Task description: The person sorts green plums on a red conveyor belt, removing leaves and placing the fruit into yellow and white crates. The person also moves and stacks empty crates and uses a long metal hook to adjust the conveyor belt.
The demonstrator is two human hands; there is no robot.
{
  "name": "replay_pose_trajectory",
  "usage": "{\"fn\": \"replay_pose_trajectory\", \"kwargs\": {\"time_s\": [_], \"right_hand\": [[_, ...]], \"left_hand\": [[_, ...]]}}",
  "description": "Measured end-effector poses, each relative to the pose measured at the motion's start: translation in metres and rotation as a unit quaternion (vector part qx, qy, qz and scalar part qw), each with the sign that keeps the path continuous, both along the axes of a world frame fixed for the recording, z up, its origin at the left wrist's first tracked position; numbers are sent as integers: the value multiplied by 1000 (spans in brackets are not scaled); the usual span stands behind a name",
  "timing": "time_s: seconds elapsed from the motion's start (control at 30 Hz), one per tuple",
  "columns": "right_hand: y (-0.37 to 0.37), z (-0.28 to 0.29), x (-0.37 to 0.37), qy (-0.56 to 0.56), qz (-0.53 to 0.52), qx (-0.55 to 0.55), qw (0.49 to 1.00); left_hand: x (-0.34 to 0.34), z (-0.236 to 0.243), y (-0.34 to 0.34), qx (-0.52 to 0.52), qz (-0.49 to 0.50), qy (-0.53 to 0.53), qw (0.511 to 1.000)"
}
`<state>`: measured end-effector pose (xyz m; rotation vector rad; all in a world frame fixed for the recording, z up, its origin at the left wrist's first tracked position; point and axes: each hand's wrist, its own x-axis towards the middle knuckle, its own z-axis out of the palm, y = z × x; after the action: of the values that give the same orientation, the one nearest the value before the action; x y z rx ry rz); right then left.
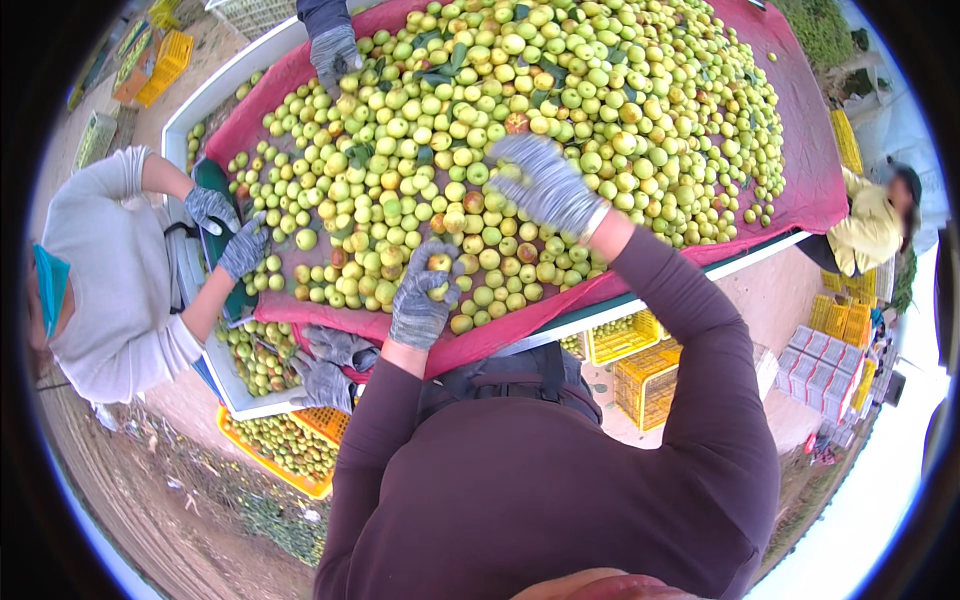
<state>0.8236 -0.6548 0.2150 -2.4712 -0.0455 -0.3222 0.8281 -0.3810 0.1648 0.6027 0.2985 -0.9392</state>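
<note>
Seemingly sorting, clasping 2 fruits (438, 263) in left hand (420, 305) at near edge of pile (600, 110), spreading right hand (545, 182) (palm-down) over it, next needing gentle closure.

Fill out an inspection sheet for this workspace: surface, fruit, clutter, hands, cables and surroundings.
Surface: pink cloth beneath the fruit.
Fruit: heaped green-yellow fruit, some with reddish-brown patches.
Clutter: green leaves among the heap.
Left hand: gloved, fingers around fruit.
Right hand: gloved, at the heap; whether it grips anything is unclear.
Cables: nothing seen.
Surroundings: co-worker in grey at left, person in yellow at right, another gloved hand at top; yellow crates below.
</note>
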Motion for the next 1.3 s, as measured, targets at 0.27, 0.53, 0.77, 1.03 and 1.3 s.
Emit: {"fn": "replay_pose_trajectory", "kwargs": {"time_s": [0.27,0.53,0.77,1.03,1.3], "right_hand": [[-193,-35,-7,195,-471,-159,845],[-166,-41,-7,140,-350,-165,911],[-99,-57,7,56,-304,-154,939],[-4,-60,26,94,-183,-56,977],[-179,-27,65,124,-208,-637,732]], "left_hand": [[-19,-32,38,470,-28,-600,647],[-32,-27,56,479,-96,-682,545],[-31,-31,51,511,-145,-663,528],[-34,-30,32,482,-204,-658,541],[-37,-22,24,510,-212,-647,526]]}}
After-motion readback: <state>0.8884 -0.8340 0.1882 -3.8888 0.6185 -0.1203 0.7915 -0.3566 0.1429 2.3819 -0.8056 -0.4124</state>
